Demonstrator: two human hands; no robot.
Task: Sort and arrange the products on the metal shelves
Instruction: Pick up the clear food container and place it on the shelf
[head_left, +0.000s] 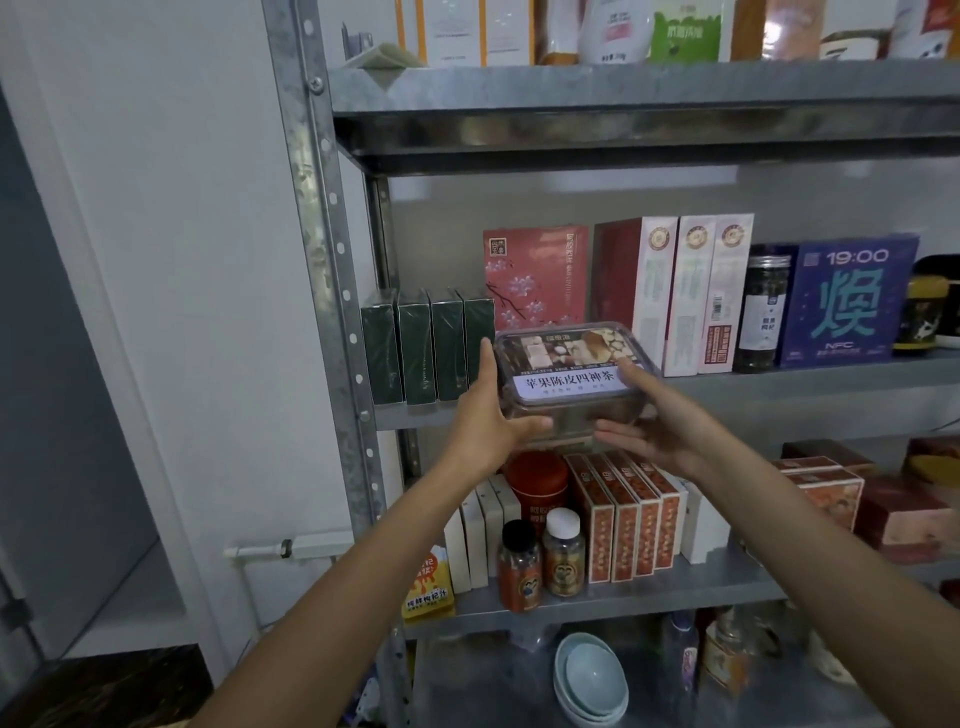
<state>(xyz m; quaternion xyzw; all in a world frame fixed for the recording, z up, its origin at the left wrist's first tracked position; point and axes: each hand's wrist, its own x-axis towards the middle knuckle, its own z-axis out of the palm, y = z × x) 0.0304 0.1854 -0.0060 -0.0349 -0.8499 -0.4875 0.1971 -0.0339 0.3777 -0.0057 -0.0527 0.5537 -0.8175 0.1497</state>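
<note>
A clear plastic tea box (569, 376) with a white label sits at the front edge of the middle metal shelf (810, 382), in front of a pink flowered box (535, 275). My left hand (491, 415) grips its left side, thumb up the side and fingers under the bottom. My right hand (649, 415) holds the right side, thumb on the lid and fingers beneath. Several dark green boxes (426, 348) stand just to the left, and red-and-white boxes (685, 291) stand to the right.
A dark jar (763, 306) and a blue box (852, 296) stand farther right. The shelf below holds orange boxes (628, 514), a red tin (537, 483), two small bottles (540, 561) and white boxes. Pale blue bowls (589, 680) sit on the lowest shelf. The steel upright (327, 249) borders the left.
</note>
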